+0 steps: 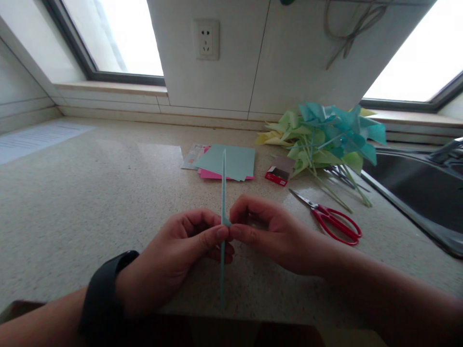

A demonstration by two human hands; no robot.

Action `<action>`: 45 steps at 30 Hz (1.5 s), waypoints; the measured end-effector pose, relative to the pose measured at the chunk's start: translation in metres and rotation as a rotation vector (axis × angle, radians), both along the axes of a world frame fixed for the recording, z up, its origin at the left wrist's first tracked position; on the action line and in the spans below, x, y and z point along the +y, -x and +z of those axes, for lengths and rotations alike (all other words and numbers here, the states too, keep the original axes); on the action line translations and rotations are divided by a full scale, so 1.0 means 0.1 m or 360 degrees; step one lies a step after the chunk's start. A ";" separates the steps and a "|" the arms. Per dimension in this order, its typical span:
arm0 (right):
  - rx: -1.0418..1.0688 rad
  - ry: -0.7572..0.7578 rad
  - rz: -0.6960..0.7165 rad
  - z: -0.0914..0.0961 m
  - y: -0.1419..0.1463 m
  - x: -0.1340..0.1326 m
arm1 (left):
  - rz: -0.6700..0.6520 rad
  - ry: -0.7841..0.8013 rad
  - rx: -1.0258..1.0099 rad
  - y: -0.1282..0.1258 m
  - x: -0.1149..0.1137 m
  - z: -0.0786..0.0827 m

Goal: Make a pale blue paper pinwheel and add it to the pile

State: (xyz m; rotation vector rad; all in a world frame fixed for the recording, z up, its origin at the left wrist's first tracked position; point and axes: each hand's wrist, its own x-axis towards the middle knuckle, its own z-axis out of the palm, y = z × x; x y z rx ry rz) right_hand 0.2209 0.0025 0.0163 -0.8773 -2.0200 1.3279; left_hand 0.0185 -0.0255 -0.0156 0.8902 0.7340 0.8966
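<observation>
A thin light-blue rolled paper stick [223, 183] stands almost upright over the speckled counter [90, 193], reaching from near the front edge up towards the paper sheets. My left hand [177, 260], with a black band on its wrist, pinches the stick at its middle with thumb and fingers. My right hand [275, 231] pinches the same spot from the other side, fingers curled. Both hands meet fingertip to fingertip around the stick.
Light-blue and pink paper sheets [231, 161] lie behind the hands. Red-handled scissors [333, 219] lie to the right, beside a small red box [278, 174]. A heap of blue, green and yellow paper pinwheels [325, 137] sits by the sink [415, 193]. A wall with a socket [206, 39] stands behind.
</observation>
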 end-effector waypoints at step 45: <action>0.0247 0.0510 -0.0204 -0.05 0.05 0.06 | 0.0025 -0.0123 0.0010 -0.02 -0.01 -0.02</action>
